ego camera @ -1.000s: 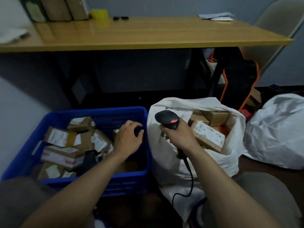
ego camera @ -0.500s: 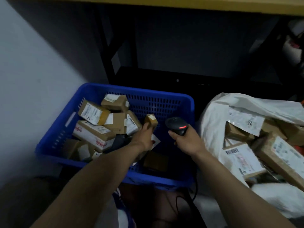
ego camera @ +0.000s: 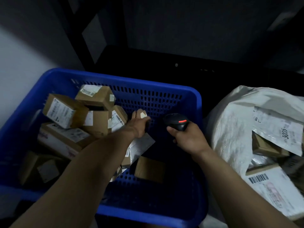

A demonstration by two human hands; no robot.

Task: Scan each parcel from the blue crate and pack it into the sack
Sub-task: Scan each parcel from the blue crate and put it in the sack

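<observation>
Sack cut by right edge; small parcel mostly behind left hand.

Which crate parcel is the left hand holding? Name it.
The small brown box with a white sticker, gripped by the left hand; the others lie loose in the crate.

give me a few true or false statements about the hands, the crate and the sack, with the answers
1. The right hand grips the scanner. True.
2. The left hand holds nothing. False: it holds a small parcel.
3. The blue crate is empty. False: several cardboard boxes lie in it.
4. The sack stands to the right of the crate. True.
</observation>
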